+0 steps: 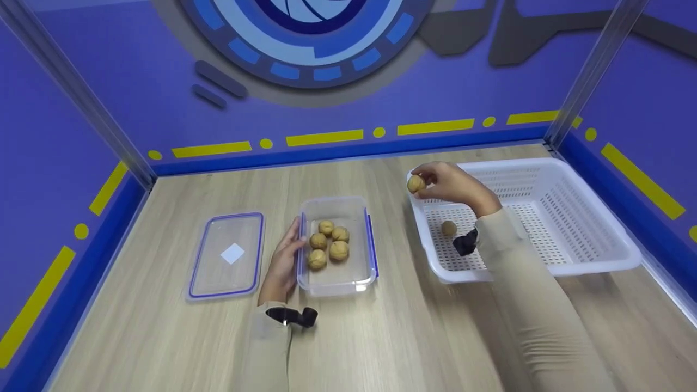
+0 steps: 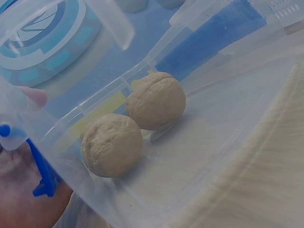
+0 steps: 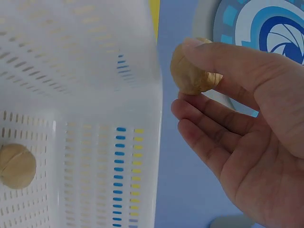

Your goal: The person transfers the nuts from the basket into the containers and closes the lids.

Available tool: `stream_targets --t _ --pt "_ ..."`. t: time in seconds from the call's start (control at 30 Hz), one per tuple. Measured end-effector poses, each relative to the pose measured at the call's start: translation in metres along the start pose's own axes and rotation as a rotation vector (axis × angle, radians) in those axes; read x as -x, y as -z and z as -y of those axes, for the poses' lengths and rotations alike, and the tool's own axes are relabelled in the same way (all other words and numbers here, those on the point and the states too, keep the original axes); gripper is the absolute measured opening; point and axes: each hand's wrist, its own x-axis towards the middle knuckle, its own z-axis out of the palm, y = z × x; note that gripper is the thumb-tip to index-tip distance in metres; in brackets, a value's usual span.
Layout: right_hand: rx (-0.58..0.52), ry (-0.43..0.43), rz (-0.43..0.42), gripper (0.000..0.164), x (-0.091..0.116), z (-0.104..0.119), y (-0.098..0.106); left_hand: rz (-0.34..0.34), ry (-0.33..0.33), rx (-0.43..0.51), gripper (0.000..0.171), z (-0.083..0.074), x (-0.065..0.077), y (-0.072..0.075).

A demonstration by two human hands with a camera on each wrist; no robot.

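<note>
Between thumb and fingers, my right hand [image 1: 449, 184] pinches a walnut [image 1: 416, 184] above the left rim of the white basket [image 1: 593, 268]. The right wrist view shows this walnut [image 3: 190, 69] at the fingertips, just beyond the basket wall. Another walnut [image 1: 448, 228] lies on the basket floor. My left hand [image 1: 283, 261] rests against the left side of a clear plastic box [image 1: 356, 272], its fingers along the outer wall. Several walnuts [image 1: 338, 250] sit inside that box; two of them, one being this walnut [image 2: 111, 145], show in the left wrist view.
A clear lid [image 1: 207, 267] with a blue seal and a white square label lies on the wooden table [image 1: 163, 337], left of the box. Purple-blue panels [image 1: 326, 117] wall the table at the back and both sides.
</note>
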Motion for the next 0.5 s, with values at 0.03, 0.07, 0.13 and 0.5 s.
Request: stream_targets --t 0.03,0.07,0.13,0.5 --pt "0.002 0.007 0.001 0.049 0.0 0.002 -0.001 0.004 -0.001 0.0 0.064 0.0 0.0 0.0" --pt "0.002 0.013 0.004 0.049 -0.001 0.004 -0.001 0.01 -0.005 -0.003 0.064 0.0 0.0 0.0" --pt "-0.001 0.026 0.011 0.05 -0.002 0.008 -0.003 0.019 -0.009 -0.002 0.064 0.001 0.001 0.001" --pt "0.003 0.056 0.054 0.052 -0.012 0.032 -0.017 0.006 0.018 -0.004 0.064 -0.001 0.0 0.0"
